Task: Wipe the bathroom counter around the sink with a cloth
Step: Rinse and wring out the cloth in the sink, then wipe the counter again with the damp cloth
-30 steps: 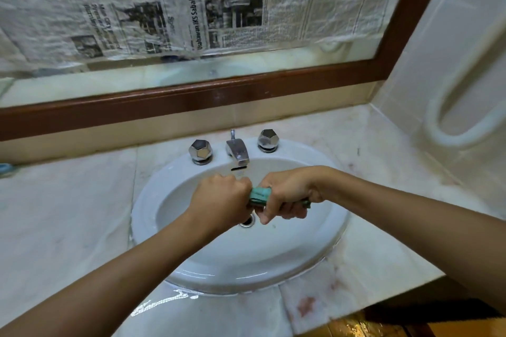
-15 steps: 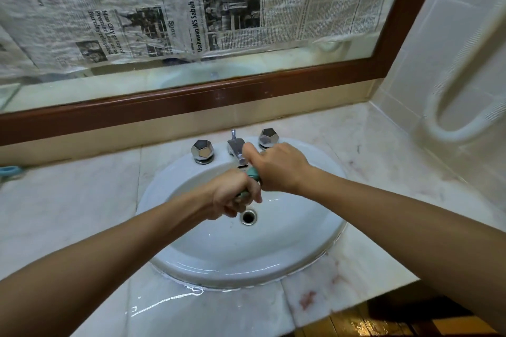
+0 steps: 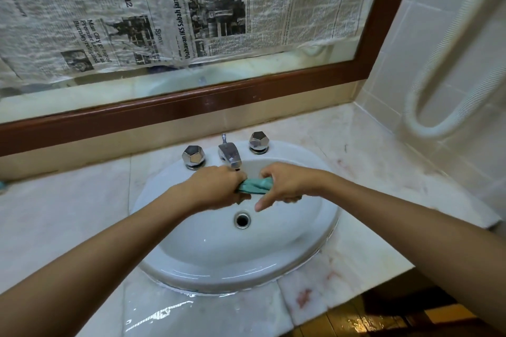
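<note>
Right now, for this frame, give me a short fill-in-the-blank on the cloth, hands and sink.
1. Both hands hold the teal cloth above the ____.
2. The drain lies nearer the person than the ____ hand's thumb.
3. The spout sits between two ____.

Missing: sink basin; right; faceted knobs

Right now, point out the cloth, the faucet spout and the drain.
teal cloth (image 3: 256,185), head view, bunched middle between the hands
faucet spout (image 3: 231,156), head view, top face of the chrome spout
drain (image 3: 242,220), head view, dark opening centre
</note>
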The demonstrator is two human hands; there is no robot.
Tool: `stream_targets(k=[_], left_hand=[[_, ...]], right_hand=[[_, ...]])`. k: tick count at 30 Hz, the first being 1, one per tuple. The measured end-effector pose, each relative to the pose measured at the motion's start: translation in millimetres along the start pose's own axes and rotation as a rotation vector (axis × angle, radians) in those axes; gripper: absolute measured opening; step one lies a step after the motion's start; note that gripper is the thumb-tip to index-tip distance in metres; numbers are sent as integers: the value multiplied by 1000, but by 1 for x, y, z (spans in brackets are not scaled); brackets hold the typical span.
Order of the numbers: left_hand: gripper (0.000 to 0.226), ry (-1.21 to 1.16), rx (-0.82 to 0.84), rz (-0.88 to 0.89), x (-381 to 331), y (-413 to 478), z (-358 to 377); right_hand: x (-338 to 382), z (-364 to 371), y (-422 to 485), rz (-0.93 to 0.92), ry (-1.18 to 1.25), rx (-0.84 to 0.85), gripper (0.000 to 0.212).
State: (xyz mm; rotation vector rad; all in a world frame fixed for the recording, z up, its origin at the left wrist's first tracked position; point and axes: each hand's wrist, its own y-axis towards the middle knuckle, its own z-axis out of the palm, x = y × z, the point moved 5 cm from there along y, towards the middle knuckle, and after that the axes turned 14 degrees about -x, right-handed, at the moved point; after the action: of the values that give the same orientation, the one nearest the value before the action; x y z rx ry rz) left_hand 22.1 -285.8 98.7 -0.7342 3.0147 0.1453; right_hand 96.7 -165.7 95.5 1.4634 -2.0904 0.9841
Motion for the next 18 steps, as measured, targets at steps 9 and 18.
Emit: stream_targets(k=[9, 18], left_hand=[[40, 76, -677, 549, -44, -20, 9], [65, -316, -522, 469, -109, 6, 75]], right_hand=[[-53, 41, -66, 423, 1108, 182, 72], [-141, 28, -99, 585, 1410, -130, 50]])
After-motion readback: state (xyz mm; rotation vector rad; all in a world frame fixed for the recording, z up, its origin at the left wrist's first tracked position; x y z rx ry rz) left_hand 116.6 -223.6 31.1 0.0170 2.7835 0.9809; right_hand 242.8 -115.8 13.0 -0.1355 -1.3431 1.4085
